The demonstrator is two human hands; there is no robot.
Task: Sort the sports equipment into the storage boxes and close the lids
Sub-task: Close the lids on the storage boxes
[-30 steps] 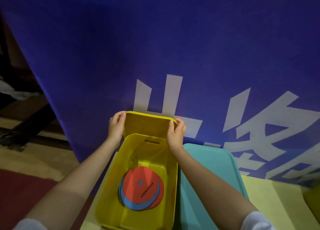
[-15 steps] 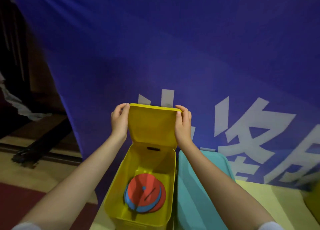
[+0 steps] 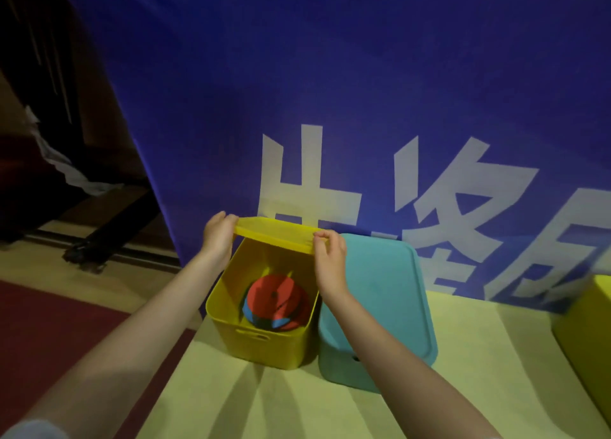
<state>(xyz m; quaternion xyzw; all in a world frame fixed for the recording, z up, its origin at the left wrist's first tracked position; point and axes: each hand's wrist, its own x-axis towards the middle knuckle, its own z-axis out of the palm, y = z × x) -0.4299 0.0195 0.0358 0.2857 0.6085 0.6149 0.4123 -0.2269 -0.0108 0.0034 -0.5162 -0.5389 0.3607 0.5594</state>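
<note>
blue banner [image 3: 330,91] backs the surface [image 3: 297,405]. yellow box [image 3: 261,333], beside the closed teal box [image 3: 380,306], holds discs [image 3: 276,301]. left hand [image 3: 216,237] and right hand [image 3: 330,260] pinch the yellow lid [image 3: 274,237] edges; lower it level, align corners, press evenly.

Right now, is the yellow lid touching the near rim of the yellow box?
Apart. In the head view the yellow lid, held by the left hand and right hand, sits over the far edge; the yellow box near rim is uncovered.
</note>
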